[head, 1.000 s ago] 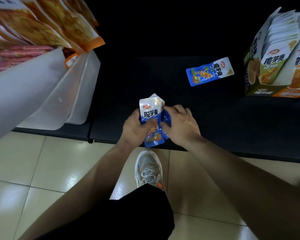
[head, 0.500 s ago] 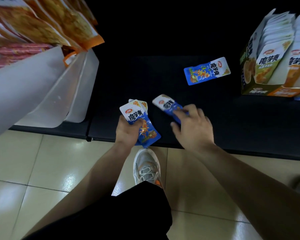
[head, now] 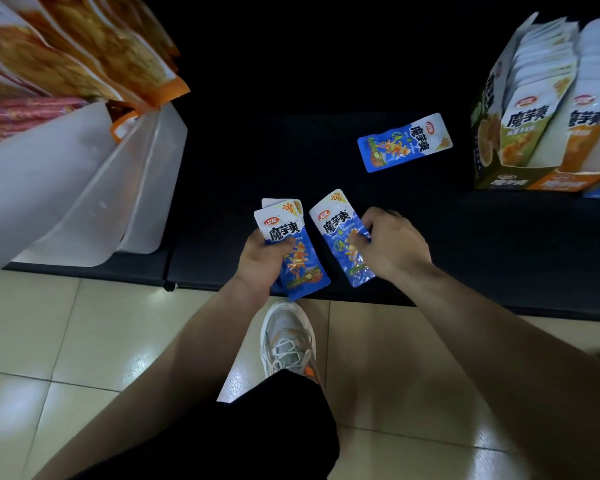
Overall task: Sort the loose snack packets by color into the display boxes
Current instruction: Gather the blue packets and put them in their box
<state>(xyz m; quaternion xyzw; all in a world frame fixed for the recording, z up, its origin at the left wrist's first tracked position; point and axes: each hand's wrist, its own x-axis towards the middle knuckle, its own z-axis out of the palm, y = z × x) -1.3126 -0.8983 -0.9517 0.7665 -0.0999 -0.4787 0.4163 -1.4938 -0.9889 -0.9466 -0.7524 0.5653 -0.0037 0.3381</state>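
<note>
My left hand point(head: 264, 263) grips a small stack of blue snack packets point(head: 293, 251), upright, over the front edge of the dark shelf point(head: 291, 150). Just to its right my right hand point(head: 394, 247) pinches a single blue packet point(head: 342, 237) by its right side, held upright and apart from the stack. One more blue packet point(head: 404, 142) lies flat on the shelf further back and right. A display box point(head: 506, 180) at the far right holds rows of green and orange packets point(head: 537, 123).
White plastic dividers point(head: 84, 188) with large orange snack bags point(head: 84, 46) above them stand at the left. Beige floor tiles point(head: 84, 341) lie below the shelf, and my shoe point(head: 288, 341) and dark shorts are under my hands.
My hands, together on the stack a second ago, have pulled apart. My right hand has taken one blue packet off and turned it upright beside the stack.
</note>
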